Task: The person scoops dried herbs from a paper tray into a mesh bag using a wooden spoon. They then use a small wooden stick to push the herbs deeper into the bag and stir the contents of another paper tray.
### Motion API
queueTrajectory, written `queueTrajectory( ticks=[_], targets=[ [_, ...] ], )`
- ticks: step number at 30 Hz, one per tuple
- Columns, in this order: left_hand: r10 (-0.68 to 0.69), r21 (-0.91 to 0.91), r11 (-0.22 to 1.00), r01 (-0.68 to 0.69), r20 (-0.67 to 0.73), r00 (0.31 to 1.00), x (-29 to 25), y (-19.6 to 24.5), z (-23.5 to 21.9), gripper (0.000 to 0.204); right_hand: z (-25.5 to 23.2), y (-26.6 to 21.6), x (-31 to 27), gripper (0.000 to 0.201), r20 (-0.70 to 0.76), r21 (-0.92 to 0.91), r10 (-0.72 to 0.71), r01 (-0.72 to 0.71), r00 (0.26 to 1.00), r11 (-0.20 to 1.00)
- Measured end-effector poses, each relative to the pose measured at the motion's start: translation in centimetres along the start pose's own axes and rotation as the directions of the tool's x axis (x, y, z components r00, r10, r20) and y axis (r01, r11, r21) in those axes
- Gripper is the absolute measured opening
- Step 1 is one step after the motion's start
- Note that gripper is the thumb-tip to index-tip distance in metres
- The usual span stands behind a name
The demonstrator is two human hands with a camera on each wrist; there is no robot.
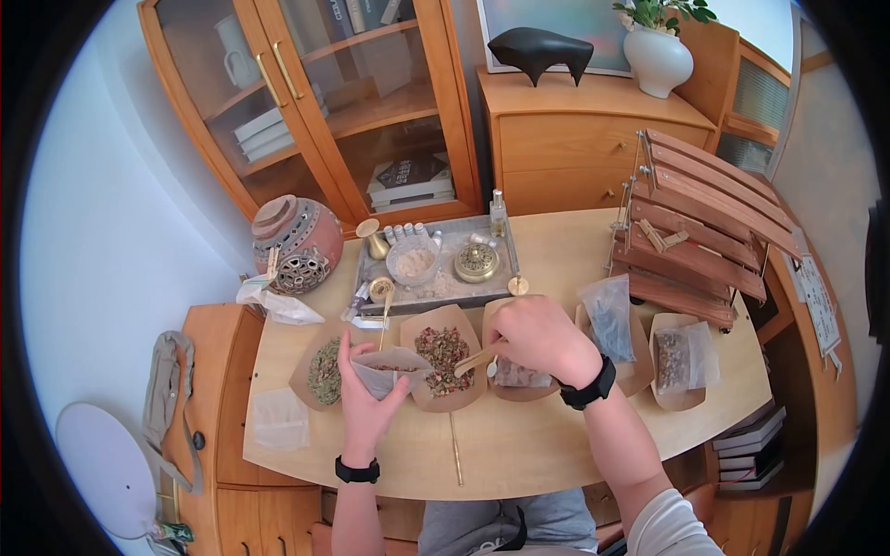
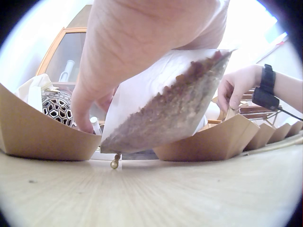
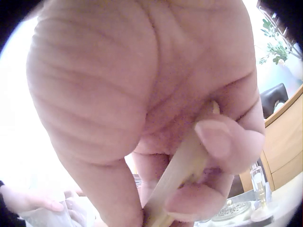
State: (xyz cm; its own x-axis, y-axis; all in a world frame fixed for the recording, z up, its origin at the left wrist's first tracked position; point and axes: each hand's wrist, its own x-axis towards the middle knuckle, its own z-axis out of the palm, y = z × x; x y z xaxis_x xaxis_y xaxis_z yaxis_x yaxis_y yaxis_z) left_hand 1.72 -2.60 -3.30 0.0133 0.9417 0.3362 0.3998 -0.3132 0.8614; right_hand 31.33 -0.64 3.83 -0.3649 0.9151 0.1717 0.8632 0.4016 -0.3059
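Note:
My left hand (image 1: 369, 408) holds a translucent pouch (image 1: 389, 371) between thumb and fingers; in the left wrist view reddish dried bits fill the lower part of the pouch (image 2: 165, 109). Wooden tongs (image 1: 475, 361) are gripped in my right hand (image 1: 547, 341), their tips over the paper tray (image 1: 448, 404) of red and green dried petals. The right wrist view shows fingers curled round the pale wooden tongs (image 3: 177, 172). Left of the pouch sits a tray of green dried herbs (image 1: 324, 375).
More paper trays with bagged contents (image 1: 681, 357) stand to the right, before a wooden slatted rack (image 1: 705, 222). Behind is a grey tray (image 1: 436, 301) with a glass bowl, brass burner (image 1: 476, 263) and bottle. A thin brass stick (image 1: 456, 449) lies near the front edge; empty pouches (image 1: 281, 419) lie left.

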Motion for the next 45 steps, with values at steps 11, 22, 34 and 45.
queueTrajectory(
  ticks=[11, 22, 34, 45],
  targets=[
    [-0.007, 0.014, 1.000, 0.007, 0.021, 1.000, -0.1, 0.1, -0.1, 0.112, -0.8, -2.0, 0.8, 0.015, -0.257, 0.263, -0.075, 0.145, 0.963, 0.954],
    [0.019, 0.040, 0.999, -0.020, 0.039, 0.999, -0.1, 0.0, -0.1, 0.111, -1.5, -0.9, 0.3, 0.015, -0.225, 0.242, 0.010, 0.046, 0.974, 0.969],
    [0.005, 0.011, 1.000, -0.005, 0.020, 1.000, -0.1, -0.4, -0.1, 0.112, 2.0, 0.3, 0.6, 0.012, -0.052, -0.042, 0.055, -0.057, 0.997, 0.997],
    [-0.006, 0.004, 1.000, 0.006, 0.020, 1.000, -0.1, 0.0, 0.0, 0.112, 1.9, -0.3, 1.0, 0.016, -0.219, 0.013, 0.037, -0.035, 0.975, 0.999]
  ],
)
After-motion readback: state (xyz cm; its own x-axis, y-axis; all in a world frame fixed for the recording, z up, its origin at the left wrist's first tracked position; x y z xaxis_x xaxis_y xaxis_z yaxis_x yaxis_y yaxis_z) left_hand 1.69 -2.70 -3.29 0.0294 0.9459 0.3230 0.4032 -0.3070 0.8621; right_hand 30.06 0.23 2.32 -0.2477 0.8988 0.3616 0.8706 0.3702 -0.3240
